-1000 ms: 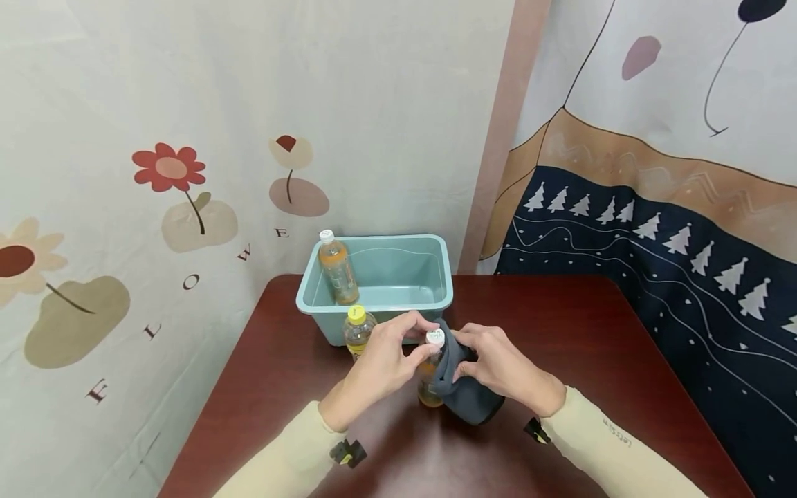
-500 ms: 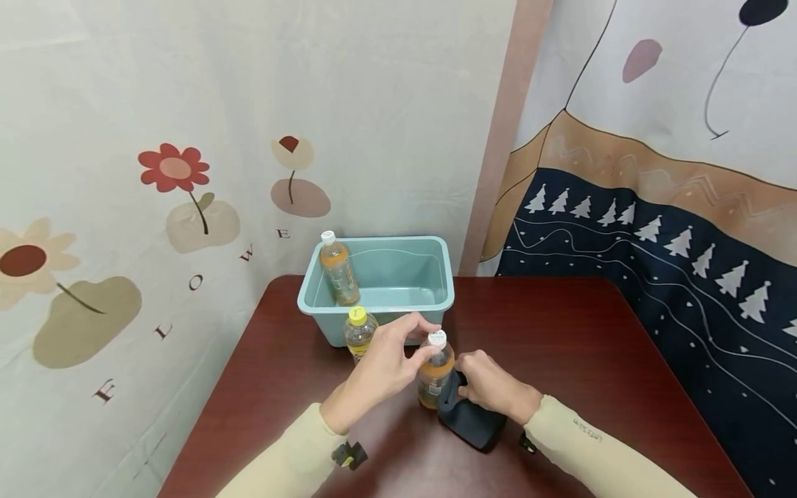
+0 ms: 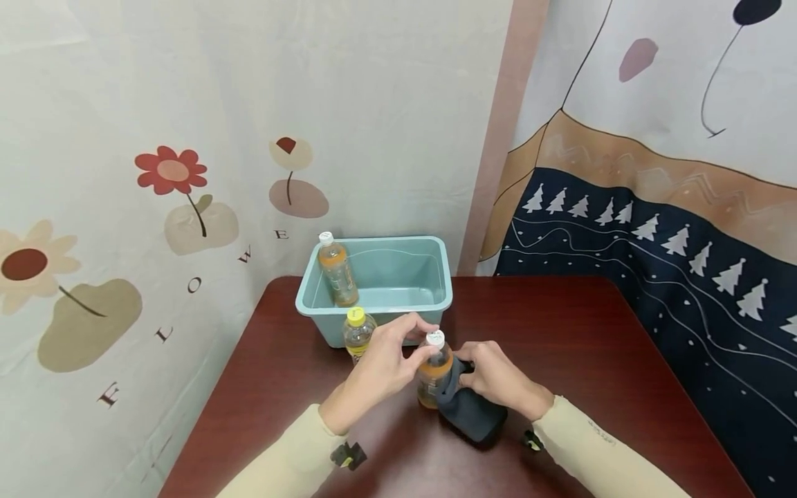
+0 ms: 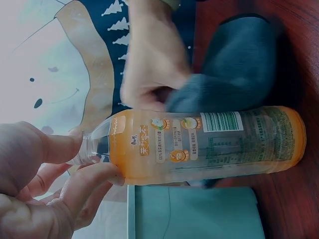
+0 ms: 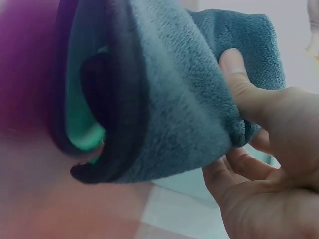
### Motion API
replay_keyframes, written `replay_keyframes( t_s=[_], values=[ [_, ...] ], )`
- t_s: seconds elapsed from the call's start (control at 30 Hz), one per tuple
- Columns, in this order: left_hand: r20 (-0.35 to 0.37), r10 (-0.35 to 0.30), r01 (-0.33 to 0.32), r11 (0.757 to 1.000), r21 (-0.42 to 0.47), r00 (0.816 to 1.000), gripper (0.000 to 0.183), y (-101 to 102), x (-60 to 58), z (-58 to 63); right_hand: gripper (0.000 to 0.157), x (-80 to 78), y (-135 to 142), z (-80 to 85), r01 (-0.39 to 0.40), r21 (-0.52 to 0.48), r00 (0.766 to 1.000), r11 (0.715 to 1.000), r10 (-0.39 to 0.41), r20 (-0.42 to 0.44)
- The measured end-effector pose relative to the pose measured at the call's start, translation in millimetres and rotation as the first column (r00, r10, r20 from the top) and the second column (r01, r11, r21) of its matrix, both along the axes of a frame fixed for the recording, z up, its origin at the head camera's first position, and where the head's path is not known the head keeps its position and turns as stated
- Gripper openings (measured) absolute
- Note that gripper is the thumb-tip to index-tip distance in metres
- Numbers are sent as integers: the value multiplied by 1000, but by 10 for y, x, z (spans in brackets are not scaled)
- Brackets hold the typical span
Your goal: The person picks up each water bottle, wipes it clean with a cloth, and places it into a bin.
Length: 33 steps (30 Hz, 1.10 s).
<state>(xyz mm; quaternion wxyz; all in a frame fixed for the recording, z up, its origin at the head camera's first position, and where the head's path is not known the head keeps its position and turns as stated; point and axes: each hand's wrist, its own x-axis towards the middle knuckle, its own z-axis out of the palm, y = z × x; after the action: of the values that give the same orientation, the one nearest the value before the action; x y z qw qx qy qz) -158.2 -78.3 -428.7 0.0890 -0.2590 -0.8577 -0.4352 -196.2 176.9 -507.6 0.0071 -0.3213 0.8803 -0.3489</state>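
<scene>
A clear plastic bottle (image 3: 434, 366) with a white cap and an orange label stands upright on the table. My left hand (image 3: 387, 354) pinches it at the neck, just under the cap. In the left wrist view the label with its barcode on the bottle (image 4: 184, 149) faces the camera. My right hand (image 3: 496, 373) grips a folded dark grey cloth (image 3: 474, 413) against the right side of the bottle, and the loose end hangs toward the table. Up close in the right wrist view, the fuzzy cloth (image 5: 184, 104) is pinched between thumb and fingers.
A light blue plastic bin (image 3: 324, 326) stands behind the hands. Inside, at its left end, leans a similar white-capped bottle (image 3: 337, 273). A yellow-capped bottle (image 3: 358, 337) stands before the bin, partly behind my left hand. Patterned cloth hangings line the back and right of the table (image 3: 560, 325).
My right hand slid the cloth down the bottle's side, then came back up a little, uncovering the bottle's upper part. My left hand keeps its hold at the neck.
</scene>
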Motion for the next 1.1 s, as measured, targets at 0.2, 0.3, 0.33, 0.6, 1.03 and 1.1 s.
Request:
replay_keyframes(
  t_s=[0.2,0.3,0.33,0.6,1.03,1.1],
  values=[
    [-5,1,-1,1000,12,1000,26,-5,5,-5,35,62,33,301,42,-64,997,997,-45,-57],
    [-14,1,-1,1000,17,1000,25,-5,3,-13,32,93,47,410,48,-106,998,993,-52,-42],
    [-16,1,-1,1000,17,1000,25,-5,3,-13,30,102,46,444,51,-125,998,991,-56,-37],
    [-12,16,-16,1000,8,1000,25,1,5,13,25,130,-35,633,43,-269,995,962,-66,-77],
    [-22,28,-29,999,-26,999,25,-2,-10,7,38,104,-61,748,-47,24,985,999,50,-166],
    [-16,27,-28,999,-28,999,25,-1,-14,13,39,88,-48,747,-54,49,986,997,61,-153]
  ],
)
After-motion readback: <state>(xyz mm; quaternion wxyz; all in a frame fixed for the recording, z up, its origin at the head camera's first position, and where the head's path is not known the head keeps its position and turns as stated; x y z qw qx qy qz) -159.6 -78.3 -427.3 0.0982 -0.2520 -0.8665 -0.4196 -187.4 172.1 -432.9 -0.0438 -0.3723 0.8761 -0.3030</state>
